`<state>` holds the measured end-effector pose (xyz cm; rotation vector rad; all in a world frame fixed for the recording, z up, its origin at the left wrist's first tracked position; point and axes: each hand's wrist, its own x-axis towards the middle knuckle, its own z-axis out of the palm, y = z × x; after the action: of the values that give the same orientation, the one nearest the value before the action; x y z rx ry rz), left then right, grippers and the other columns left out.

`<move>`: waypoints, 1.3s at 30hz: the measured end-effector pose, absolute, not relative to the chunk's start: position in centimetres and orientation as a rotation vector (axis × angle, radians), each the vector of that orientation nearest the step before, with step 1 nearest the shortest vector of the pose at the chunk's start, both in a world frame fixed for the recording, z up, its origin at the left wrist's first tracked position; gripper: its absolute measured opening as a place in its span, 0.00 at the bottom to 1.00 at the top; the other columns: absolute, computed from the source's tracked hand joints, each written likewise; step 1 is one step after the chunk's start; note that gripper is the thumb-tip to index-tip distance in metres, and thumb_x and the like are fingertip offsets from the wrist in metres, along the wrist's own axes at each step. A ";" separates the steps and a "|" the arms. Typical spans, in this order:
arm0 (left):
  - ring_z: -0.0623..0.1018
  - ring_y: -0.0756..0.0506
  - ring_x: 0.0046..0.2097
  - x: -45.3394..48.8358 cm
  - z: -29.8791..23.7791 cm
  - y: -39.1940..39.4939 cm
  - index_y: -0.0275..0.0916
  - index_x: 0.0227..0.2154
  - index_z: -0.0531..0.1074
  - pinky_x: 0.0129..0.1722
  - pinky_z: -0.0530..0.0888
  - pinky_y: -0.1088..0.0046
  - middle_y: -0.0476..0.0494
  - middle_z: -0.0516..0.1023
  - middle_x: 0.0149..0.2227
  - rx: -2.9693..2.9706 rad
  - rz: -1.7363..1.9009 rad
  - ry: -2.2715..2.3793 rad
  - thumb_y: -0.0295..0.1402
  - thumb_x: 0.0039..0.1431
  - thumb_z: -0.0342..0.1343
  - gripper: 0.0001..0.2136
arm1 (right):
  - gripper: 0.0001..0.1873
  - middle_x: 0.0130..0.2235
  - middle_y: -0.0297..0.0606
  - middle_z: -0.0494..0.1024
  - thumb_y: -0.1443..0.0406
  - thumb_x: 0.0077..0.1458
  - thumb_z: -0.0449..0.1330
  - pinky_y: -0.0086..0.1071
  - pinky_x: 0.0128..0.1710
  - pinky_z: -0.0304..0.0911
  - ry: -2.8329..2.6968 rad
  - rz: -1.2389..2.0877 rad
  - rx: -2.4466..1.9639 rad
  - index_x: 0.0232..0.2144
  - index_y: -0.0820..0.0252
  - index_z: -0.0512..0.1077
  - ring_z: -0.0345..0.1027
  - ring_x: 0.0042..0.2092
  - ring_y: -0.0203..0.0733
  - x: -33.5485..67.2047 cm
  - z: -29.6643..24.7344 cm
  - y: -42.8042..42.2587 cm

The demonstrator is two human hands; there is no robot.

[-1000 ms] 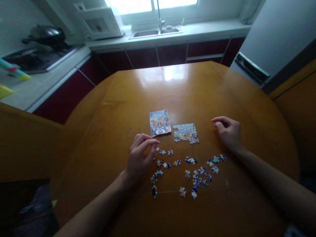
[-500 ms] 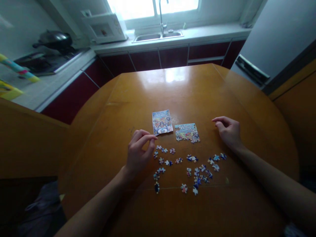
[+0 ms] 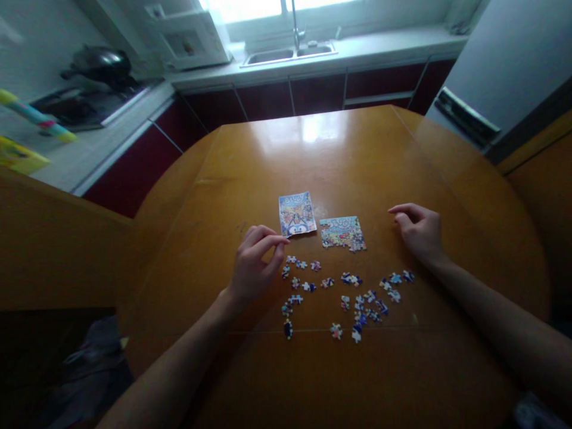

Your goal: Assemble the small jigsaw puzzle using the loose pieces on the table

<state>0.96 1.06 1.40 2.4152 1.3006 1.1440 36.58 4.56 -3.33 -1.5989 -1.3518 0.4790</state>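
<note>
My left hand (image 3: pixel 257 259) is closed in a loose pinch. Its fingertips meet at the lower left corner of a small printed picture sheet (image 3: pixel 297 212); whether they grip the sheet or anything else is hidden. Just right of the sheet lies a partly joined jigsaw puzzle (image 3: pixel 343 233) with a ragged lower edge. Loose jigsaw pieces (image 3: pixel 308 286) are scattered nearer to me, with another cluster of pieces (image 3: pixel 361 319) further right. My right hand (image 3: pixel 420 232) rests on the table right of the puzzle, fingers loosely bent, thumb a little apart from the index finger, holding nothing visible.
The brown wooden table (image 3: pixel 268 161) has rounded ends. Beyond it are a counter with a double sink (image 3: pixel 270 56), a tap (image 3: pixel 297 36) and a white appliance (image 3: pixel 194 42). A dark pan (image 3: pixel 100 64) sits on the stove at left; a fridge (image 3: pixel 504 65) stands at right.
The whole view has shifted slightly, so the table and what lies on it appear a little higher and further right. Both hands keep nearly the same pose and place by the sheet and puzzle.
</note>
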 end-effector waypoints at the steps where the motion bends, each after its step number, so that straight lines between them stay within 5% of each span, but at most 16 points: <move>1: 0.72 0.46 0.37 0.7 1.6 1.2 0.40 0.35 0.77 0.37 0.70 0.67 0.45 0.73 0.33 2.445 1.084 1.275 0.27 0.62 0.55 0.05 | 0.09 0.29 0.36 0.79 0.65 0.49 0.58 0.35 0.28 0.64 -1.354 0.473 -1.602 0.29 0.56 0.79 0.71 0.30 0.43 36.6 -3.4 4.6; 7: 0.73 0.47 0.38 -1.4 3.1 1.7 0.44 0.40 0.78 0.37 0.72 0.69 0.44 0.75 0.35 2.548 0.722 1.099 0.31 0.63 0.57 0.07 | 0.09 0.29 0.36 0.79 0.65 0.49 0.58 0.34 0.27 0.63 -1.356 0.460 -1.590 0.29 0.56 0.79 0.70 0.29 0.42 36.7 -3.6 4.6; 14: 0.75 0.50 0.32 -3.8 3.5 1.7 0.46 0.32 0.80 0.33 0.71 0.75 0.48 0.75 0.34 2.455 0.243 1.057 0.37 0.61 0.60 0.05 | 0.09 0.28 0.36 0.79 0.66 0.49 0.58 0.35 0.27 0.62 -1.345 0.466 -1.596 0.29 0.56 0.79 0.69 0.29 0.43 36.7 -3.4 4.6; 26: 0.74 0.51 0.33 -3.0 2.9 1.8 0.43 0.31 0.79 0.32 0.70 0.76 0.47 0.74 0.34 2.379 0.236 0.965 0.36 0.62 0.59 0.07 | 0.09 0.27 0.36 0.78 0.67 0.49 0.57 0.34 0.28 0.62 -1.360 0.455 -1.581 0.29 0.56 0.79 0.68 0.28 0.41 36.7 -3.5 4.6; 34: 0.68 0.51 0.30 -2.6 4.7 1.3 0.36 0.19 0.67 0.32 0.64 0.75 0.50 0.66 0.26 2.484 0.056 0.993 0.47 0.63 0.57 0.22 | 0.09 0.27 0.36 0.78 0.68 0.49 0.57 0.33 0.27 0.62 -1.350 0.422 -1.574 0.29 0.57 0.78 0.68 0.28 0.40 36.8 -3.6 4.6; 39: 0.70 0.50 0.32 -3.0 4.5 1.7 0.37 0.23 0.72 0.32 0.65 0.75 0.48 0.70 0.30 2.481 0.085 1.104 0.43 0.62 0.58 0.17 | 0.09 0.26 0.36 0.76 0.68 0.49 0.58 0.32 0.24 0.59 -1.287 0.373 -1.578 0.29 0.57 0.79 0.66 0.26 0.39 36.9 -3.5 4.3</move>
<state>-2.98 1.69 4.49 2.4811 1.1041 0.0847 36.92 4.31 -3.47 -1.5782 -1.2870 0.3734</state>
